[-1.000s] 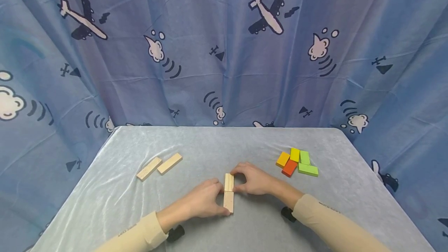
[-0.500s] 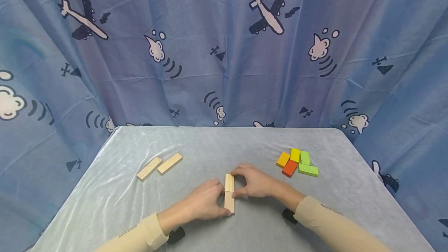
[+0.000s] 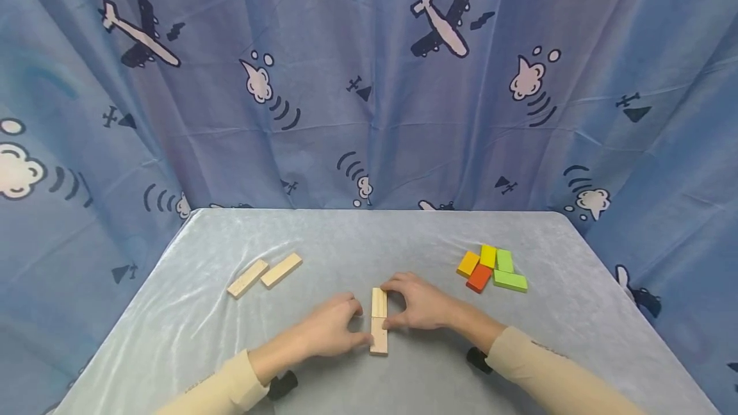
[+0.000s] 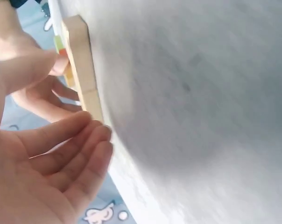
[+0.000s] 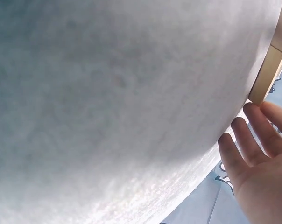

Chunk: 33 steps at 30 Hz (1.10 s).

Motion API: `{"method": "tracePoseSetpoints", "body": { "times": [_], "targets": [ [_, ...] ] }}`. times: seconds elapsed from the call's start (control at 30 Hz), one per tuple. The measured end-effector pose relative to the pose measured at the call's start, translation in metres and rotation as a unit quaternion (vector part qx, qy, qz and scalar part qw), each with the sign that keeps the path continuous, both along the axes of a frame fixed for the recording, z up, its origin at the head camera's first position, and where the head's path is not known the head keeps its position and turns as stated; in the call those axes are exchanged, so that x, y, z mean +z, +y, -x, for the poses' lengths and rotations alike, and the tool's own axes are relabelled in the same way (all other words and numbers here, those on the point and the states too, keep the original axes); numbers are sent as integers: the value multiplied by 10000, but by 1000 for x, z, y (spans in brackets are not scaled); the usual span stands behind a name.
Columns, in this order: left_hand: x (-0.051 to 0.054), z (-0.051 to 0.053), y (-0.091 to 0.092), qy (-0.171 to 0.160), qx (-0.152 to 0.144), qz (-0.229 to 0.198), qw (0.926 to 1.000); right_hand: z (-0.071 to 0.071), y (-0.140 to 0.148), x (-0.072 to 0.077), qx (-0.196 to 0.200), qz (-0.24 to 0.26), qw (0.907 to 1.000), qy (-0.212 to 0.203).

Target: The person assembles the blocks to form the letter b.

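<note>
Two pale wooden blocks lie end to end in a straight line at the table's middle, a far block [image 3: 378, 301] and a near block [image 3: 378, 340]. My left hand [image 3: 331, 328] is just left of them, its thumb and fingers spread apart and holding nothing. The right hand [image 3: 423, 303] rests against the blocks: fingertips touch the far block's far end, while the thumb lies along the right side near the joint. In the right wrist view, fairly straight fingers [image 5: 258, 133] meet the block's end; the thumb is out of sight there.
Two more wooden blocks [image 3: 248, 278] lie side by side, slanted, at the left of the grey cloth-covered table [image 3: 323, 229]. A cluster of orange, yellow, red and green blocks [image 3: 478, 278] lies at the right. Behind hangs a blue patterned curtain [image 3: 369, 82].
My left hand has drawn back to the left, its thumb leaving the near block's near end. The right hand stays at the blocks, with its thumb slightly nearer than a second ago.
</note>
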<state>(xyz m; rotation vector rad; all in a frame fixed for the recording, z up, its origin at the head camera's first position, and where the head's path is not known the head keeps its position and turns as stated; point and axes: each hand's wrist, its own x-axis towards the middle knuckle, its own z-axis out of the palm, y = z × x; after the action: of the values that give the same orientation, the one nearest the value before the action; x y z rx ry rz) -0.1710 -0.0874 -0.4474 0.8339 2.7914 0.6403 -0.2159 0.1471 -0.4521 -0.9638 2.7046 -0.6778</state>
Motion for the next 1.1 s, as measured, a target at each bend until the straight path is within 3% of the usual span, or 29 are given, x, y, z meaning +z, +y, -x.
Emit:
{"method": "tracePoseSetpoints", "body": {
  "times": [0.23, 0.33, 0.43, 0.63, 0.83, 1.1],
  "targets": [
    [0, 3, -23, 310, 93, -353, 9989, -4, 2, -1, -61, -98, 9999, -40],
    [1, 7, -33, 593, 192, -481, 9969, -5, 2, -1, -69, -99, 9999, -27],
    [1, 14, -45, 1081, 290, -568, 9921, -6, 1, 0, -103, -147, 9998, -25],
    [2, 36, -71, 2153, 614, -411, 9737, -7, -1, 1, -152, -201, 9997, -14],
    [4, 54, -94, 2259, 727, 18, 9714, -9, -2, 1, -136, -237, 9996, 52],
    [2, 70, -115, 1903, 1015, 1, 9765, -18, -1, 2, -149, -246, 9996, -11]
  ]
}}
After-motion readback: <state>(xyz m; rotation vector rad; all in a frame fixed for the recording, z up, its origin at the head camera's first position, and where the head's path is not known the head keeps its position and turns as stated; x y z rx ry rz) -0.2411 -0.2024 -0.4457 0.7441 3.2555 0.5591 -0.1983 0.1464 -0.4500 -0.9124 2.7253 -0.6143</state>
